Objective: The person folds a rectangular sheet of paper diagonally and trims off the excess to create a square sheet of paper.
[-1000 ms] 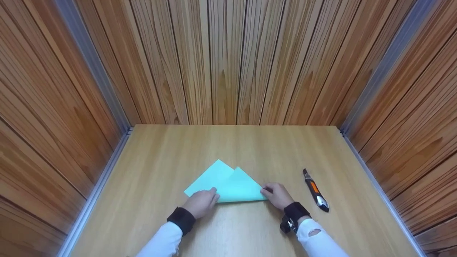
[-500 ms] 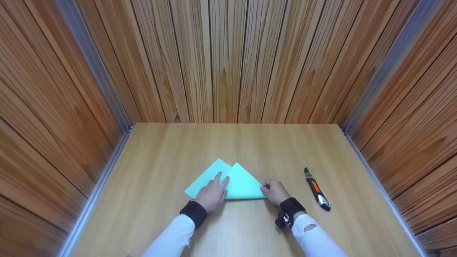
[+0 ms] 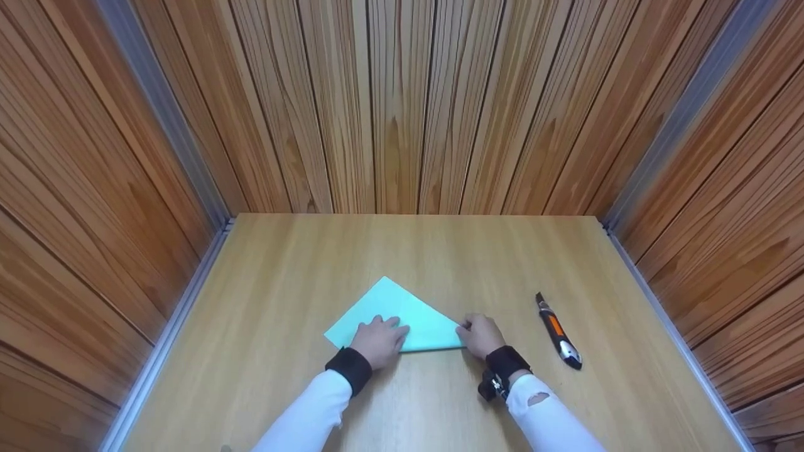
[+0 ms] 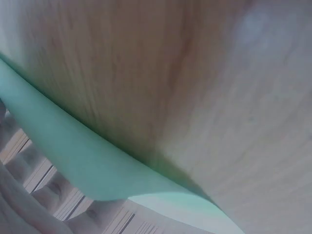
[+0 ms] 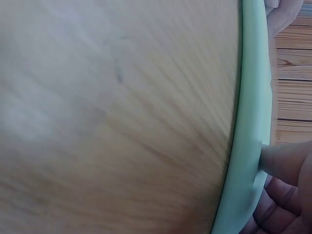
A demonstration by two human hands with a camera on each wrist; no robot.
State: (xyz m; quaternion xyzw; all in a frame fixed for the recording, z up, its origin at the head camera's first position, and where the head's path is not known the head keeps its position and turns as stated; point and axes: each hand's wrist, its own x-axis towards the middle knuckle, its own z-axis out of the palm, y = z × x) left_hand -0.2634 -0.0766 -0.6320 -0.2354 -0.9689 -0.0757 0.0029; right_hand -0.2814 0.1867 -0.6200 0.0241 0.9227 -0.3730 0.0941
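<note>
Near the middle of the desk (image 3: pixel 282 276), from left to right, I see one left hand (image 3: pixel 379 341) with its fingers spread loosely, resting on the paper and gripping nothing. Under it lies one turquoise sheet of paper (image 3: pixel 399 307), folded over, one corner pointing at the far wall, the fold rounded along its near edge. At the sheet's right end, one right hand (image 3: pixel 482 336) pinches it between thumb and curled fingers. Farther right, well apart, lies one black-and-orange cutter (image 3: pixel 558 333). Two black wristbands (image 3: pixel 350 370) circle the wrists.
</note>
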